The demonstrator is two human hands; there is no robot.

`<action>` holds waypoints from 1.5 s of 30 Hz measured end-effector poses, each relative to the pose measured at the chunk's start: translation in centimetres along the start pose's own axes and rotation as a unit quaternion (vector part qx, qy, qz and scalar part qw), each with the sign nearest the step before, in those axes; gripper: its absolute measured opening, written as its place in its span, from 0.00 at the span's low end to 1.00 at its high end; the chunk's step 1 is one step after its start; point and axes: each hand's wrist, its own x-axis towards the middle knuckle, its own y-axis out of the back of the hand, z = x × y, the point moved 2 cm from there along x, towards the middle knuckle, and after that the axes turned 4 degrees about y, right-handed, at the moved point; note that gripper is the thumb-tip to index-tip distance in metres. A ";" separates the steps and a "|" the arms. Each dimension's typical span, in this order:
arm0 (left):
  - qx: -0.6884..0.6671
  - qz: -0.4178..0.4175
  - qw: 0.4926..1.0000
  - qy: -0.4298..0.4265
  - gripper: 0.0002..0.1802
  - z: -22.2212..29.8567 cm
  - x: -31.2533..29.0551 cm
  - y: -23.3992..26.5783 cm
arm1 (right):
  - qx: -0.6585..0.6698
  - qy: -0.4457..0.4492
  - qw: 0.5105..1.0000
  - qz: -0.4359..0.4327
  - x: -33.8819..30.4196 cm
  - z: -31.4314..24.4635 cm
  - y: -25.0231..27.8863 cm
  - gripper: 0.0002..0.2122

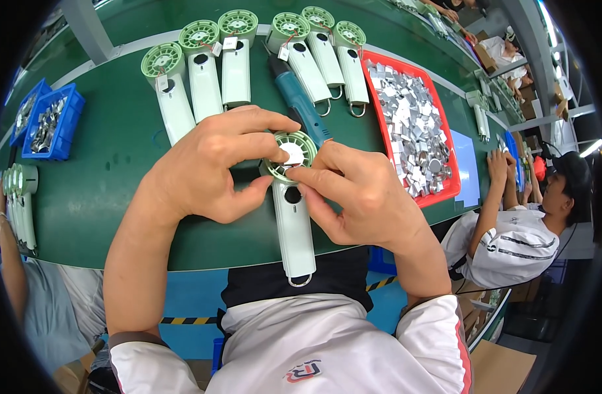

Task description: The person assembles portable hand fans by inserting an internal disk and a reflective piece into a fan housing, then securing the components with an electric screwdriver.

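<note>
1. ok so, with the fan in hand as clock centre: blue bins (76, 125) around ten o'clock, loaded with small metal bits (49, 125).
2. three pale green-and-white fans (206, 85) at eleven, handles toward the person.
3. left hand (215, 154): half curled, thumb apart from the fingers, got hold of the head of the fan.
4. the fan (295, 226): mid-table, head at twelve, handle pointing to six, poking past the edge of the green table (117, 217).
5. teal power screwdriver (298, 98) at twelve, three more fans (319, 62) just beyond.
6. right hand (360, 190): nearly closed, fingertips at the head's near rim, can't tell if they're pinching anything.
7. red tray (453, 176) at two, heaped with silvery pieces (413, 125).
</note>
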 end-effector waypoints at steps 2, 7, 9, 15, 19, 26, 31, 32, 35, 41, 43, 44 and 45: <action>-0.001 -0.002 1.000 0.001 0.17 0.0 0.0 0.0 | 0.010 -0.010 1.000 0.008 -0.2 0.1 -0.4 0.13; -0.001 0.000 1.000 -0.003 0.17 0.0 0.0 0.0 | 0.067 -0.074 0.995 0.006 -0.6 -0.3 -0.6 0.12; 0.012 0.006 1.000 -0.019 0.16 0.1 0.1 0.0 | 0.108 -0.111 0.988 0.005 -1.0 -0.1 -0.7 0.12; 0.003 0.001 1.000 -0.006 0.16 0.2 0.1 0.0 | 0.040 -0.054 0.995 0.075 -1.5 0.3 -0.1 0.12; -0.001 -0.001 1.000 -0.011 0.17 0.1 0.1 0.0 | 0.038 -0.048 0.996 0.060 -1.6 0.3 0.1 0.12; -0.004 -0.007 1.000 -0.005 0.18 0.1 0.1 0.0 | 0.025 -0.013 0.998 0.055 -1.5 0.2 -0.8 0.13; -0.002 -0.008 1.000 -0.011 0.19 0.0 0.1 -0.1 | -0.023 0.008 0.999 0.040 -1.0 -0.6 -0.8 0.13; -0.003 -0.007 1.000 -0.008 0.19 -0.1 0.1 -0.1 | -0.043 0.013 0.999 0.030 -0.8 -0.8 -0.8 0.13; -0.007 -0.008 1.000 -0.003 0.19 -0.1 0.0 0.0 | -0.065 0.019 0.998 0.021 -0.4 -0.8 -0.9 0.12; -0.001 -0.023 1.000 -0.002 0.19 -0.2 0.0 0.0 | -0.005 0.013 0.999 0.030 -1.7 0.1 -0.2 0.13; -0.002 -0.024 1.000 -0.003 0.19 -0.2 0.1 0.0 | 0.003 0.008 0.999 0.043 -1.8 0.1 -0.2 0.13; -0.002 -0.023 1.000 -0.005 0.19 -0.2 0.0 0.0 | 0.007 0.004 0.999 0.047 -1.8 0.0 -0.3 0.14; -0.002 -0.022 1.000 -0.007 0.19 -0.2 0.0 0.0 | 0.011 0.001 0.999 0.051 -1.8 0.0 -0.5 0.14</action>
